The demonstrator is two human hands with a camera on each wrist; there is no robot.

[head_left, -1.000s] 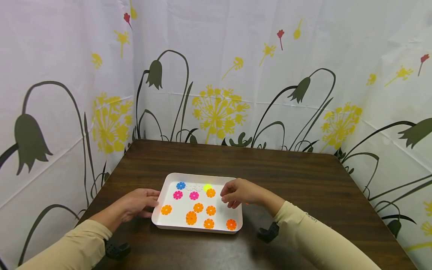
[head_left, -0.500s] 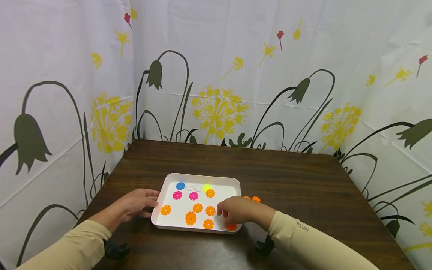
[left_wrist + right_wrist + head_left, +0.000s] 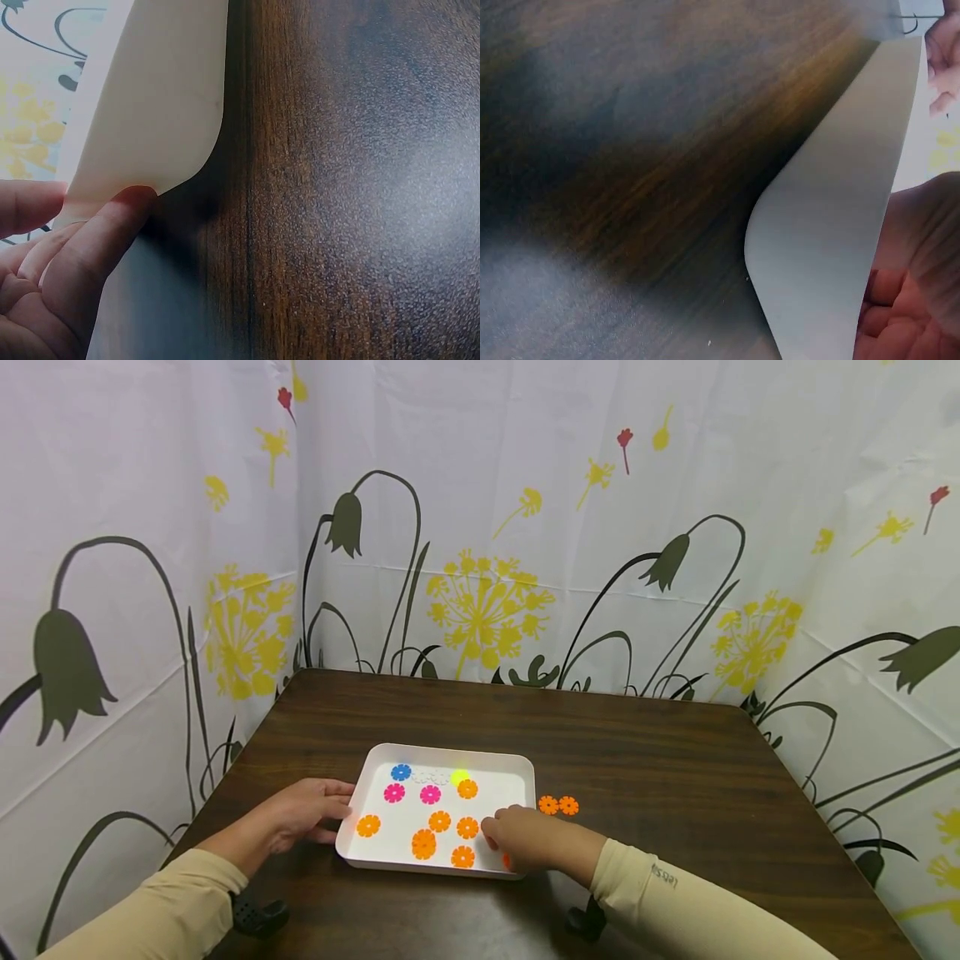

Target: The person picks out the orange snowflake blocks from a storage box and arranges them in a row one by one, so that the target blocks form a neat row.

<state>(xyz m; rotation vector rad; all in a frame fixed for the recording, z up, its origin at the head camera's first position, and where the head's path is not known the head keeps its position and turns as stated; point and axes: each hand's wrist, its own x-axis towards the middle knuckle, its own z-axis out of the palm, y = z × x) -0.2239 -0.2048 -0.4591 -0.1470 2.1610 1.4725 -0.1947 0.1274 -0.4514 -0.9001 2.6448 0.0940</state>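
A white rectangular tray (image 3: 398, 862) holds several notched, flower-shaped plastic discs, among them orange discs (image 3: 423, 844), pink discs (image 3: 431, 794) and a blue disc (image 3: 401, 772). My left hand (image 3: 307, 814) touches the tray's left side; in the left wrist view its fingertips (image 3: 135, 196) rest on the outer wall and rim. My right hand (image 3: 528, 838) reaches over the right wall into the front right corner. Beneath it, an orange disc (image 3: 507, 862) is mostly covered. The right wrist view shows curled fingers (image 3: 900, 337) behind the wall; whether they pinch the disc is hidden.
Two orange discs (image 3: 558, 806) lie side by side on the dark wooden table (image 3: 660, 760), right of the tray. Clear or white discs (image 3: 431, 777) and a yellow disc (image 3: 459, 777) lie toward the tray's back. A flower-print curtain (image 3: 480, 527) surrounds the table.
My right hand has moved from the tray's right edge down and toward me, over the front right orange disc. Both orange discs on the table now show fully. My left hand stays put.
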